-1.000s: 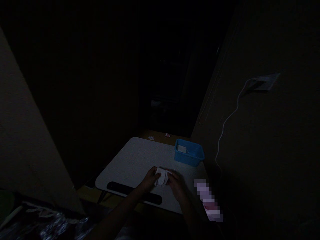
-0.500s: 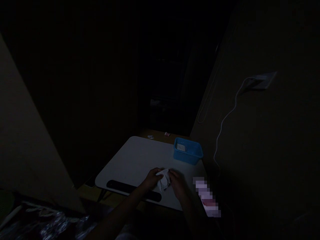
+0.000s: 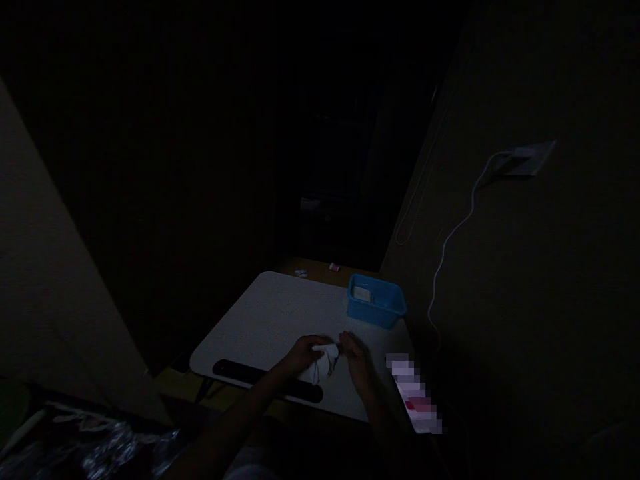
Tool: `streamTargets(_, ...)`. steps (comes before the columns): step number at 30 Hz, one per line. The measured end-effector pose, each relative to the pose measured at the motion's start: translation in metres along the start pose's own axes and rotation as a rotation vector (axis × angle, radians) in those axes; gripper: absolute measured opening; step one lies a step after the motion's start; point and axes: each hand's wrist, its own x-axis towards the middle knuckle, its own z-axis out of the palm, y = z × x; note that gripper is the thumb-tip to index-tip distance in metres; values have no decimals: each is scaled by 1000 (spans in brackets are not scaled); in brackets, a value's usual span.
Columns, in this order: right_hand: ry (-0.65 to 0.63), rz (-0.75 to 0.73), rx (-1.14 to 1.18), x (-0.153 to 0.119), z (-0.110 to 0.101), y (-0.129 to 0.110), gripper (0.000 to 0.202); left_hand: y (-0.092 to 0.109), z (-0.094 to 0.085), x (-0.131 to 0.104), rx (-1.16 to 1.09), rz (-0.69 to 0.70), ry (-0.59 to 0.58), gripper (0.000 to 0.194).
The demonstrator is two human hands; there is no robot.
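Note:
My left hand (image 3: 304, 352) is closed on a small white cloth (image 3: 325, 364), which hangs in loose folds over the near part of the white table (image 3: 280, 313). Just right of the cloth is my right hand (image 3: 354, 355), its fingers stretched out and a narrow gap between them and the cloth. The dim light hides whether the cloth is a sewn piece or a plain scrap. Beyond my hands, at the table's far right corner, stands a blue basket (image 3: 377, 319) with a whitish item (image 3: 363, 293) inside.
A phone (image 3: 415, 397) with a lit, blurred screen lies at the table's right edge. A dark slot (image 3: 240, 372) runs along the near edge. Behind the table are a small pink-and-white item (image 3: 335, 267) and a whitish scrap (image 3: 301, 273). A white cable (image 3: 445, 243) hangs from the wall socket (image 3: 530, 159).
My right hand has let go of the cloth and its fingers have straightened. The cloth now hangs from my left hand alone, folded differently.

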Motion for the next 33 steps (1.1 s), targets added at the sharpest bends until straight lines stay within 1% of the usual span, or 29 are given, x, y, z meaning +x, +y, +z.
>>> streamTargets(3,9,-22,-129,3,-1,-5,31,0,1,3,45,35,-40,22)
streamTargets(6,10,-42,-211,6,0,-4,34,-1,1,4,66,18,-32,20)
streamTargets(8,31,-62,-213,6,1,-2,35,-2,0,3,76,9,-26,19)
streamTargets(10,42,-61,-157,5,3,-2,41,-3,-1,2,82,12,-32,17)
streamTargets(13,-13,-17,-91,0,6,-7,44,-5,-1,2,60,28,-30,21)
streamTargets(16,-87,-13,-208,-3,10,-16,37,-8,2,3,10,42,-7,26)
streamTargets(18,-104,-19,-269,-5,11,-18,34,-9,4,3,-21,47,3,27)
streamTargets(20,-99,-4,-240,-5,12,-17,33,-8,6,3,-49,53,16,25)
streamTargets(22,-91,28,-164,-6,14,-13,32,-6,8,2,-79,69,47,23)
streamTargets(24,-62,58,-85,-5,15,-8,32,-5,10,0,-152,83,87,26)
streamTargets(26,-32,70,-28,-4,16,-7,32,-6,12,-2,-263,26,109,32)
streamTargets(28,1,79,41,-4,17,-8,30,-9,13,-3,-346,-104,55,35)
streamTargets(30,9,111,132,-4,17,-13,28,-13,13,-4,-354,-217,-7,37)
streamTargets(31,4,132,175,-5,17,-16,28,-14,13,-4,-335,-245,-20,38)
streamTargets(33,-27,174,213,-9,17,-20,32,-15,12,-3,-302,-248,12,36)
